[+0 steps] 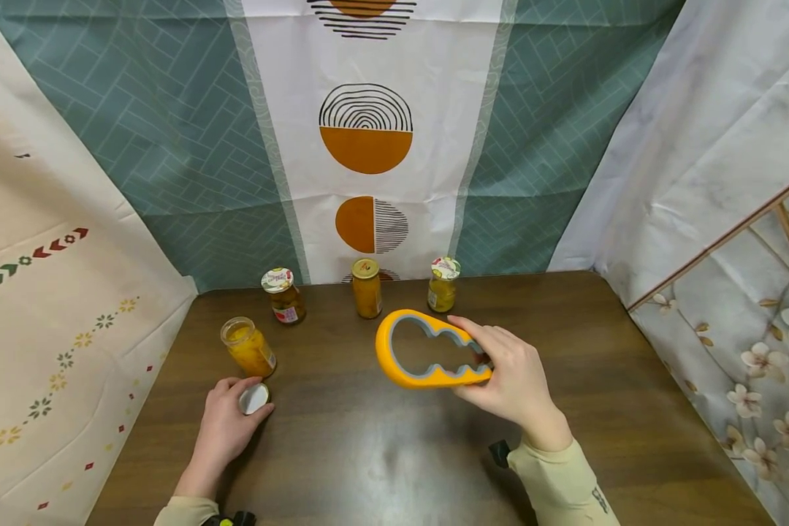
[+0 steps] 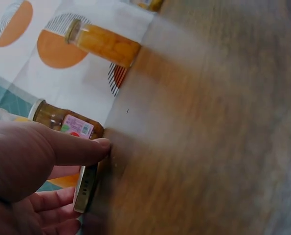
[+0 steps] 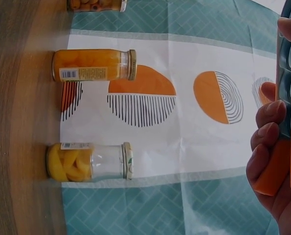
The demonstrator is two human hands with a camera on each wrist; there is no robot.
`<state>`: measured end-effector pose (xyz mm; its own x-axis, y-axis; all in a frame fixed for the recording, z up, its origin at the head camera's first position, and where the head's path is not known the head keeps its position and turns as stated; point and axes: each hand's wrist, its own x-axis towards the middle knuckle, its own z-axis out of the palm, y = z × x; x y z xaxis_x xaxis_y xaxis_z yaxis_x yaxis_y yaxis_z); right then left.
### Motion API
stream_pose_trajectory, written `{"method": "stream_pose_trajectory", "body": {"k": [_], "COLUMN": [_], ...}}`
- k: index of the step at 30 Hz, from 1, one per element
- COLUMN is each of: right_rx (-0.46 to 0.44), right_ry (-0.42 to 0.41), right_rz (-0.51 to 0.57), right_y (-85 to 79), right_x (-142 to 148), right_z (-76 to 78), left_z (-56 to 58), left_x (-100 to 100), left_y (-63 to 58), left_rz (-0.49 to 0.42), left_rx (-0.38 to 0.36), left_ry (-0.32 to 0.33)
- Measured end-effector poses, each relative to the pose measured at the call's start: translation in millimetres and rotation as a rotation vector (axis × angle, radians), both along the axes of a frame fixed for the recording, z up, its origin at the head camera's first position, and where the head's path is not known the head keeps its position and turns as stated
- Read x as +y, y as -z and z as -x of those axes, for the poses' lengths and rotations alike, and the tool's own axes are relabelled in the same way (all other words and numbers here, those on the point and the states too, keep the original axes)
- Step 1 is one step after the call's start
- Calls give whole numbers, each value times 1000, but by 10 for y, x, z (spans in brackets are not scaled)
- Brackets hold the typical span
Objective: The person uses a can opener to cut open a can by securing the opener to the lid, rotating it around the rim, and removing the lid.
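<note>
Brown tabletop, yellow opener in right hand

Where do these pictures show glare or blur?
Head view: pale glare on the table; left wrist view: the table smeared and hazy, marks on the lid too soft to read; right wrist view: the orange-filled jar fairly crisp.

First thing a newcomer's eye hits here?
Probably the orange-yellow looped tool, held in the right grip over the table, just right of centre in the head view. Next, the open jar at the table's left, with a lid in the left grip just nearer. Behind the table, the hanging cloth shows bold orange shapes.
</note>
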<state>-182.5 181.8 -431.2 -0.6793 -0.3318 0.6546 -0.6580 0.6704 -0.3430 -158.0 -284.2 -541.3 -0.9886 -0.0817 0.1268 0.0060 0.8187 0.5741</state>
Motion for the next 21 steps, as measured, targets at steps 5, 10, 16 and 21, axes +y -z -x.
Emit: {"method": "stream_pose_trajectory", "body": {"k": [5,10,16,21], "right_rx": [-5,3,6,7], "right_ry": [1,-3,-4,-2], "right_rz": [-5,-10,-9,-6], "right_y": [20,32,43,48], "right_x": [-3,-11,-14,-8], "right_z": [8,21,33,35], "left_z": [18,24,32,26], "left_x": [-9,-19,-23,-15], "left_y": [29,38,38,41], "left_rz": [-3,-16,-30,-33], "left_rx": [-16,-32,-31,-39], "left_ry": [-11,-19,-25,-35]}}
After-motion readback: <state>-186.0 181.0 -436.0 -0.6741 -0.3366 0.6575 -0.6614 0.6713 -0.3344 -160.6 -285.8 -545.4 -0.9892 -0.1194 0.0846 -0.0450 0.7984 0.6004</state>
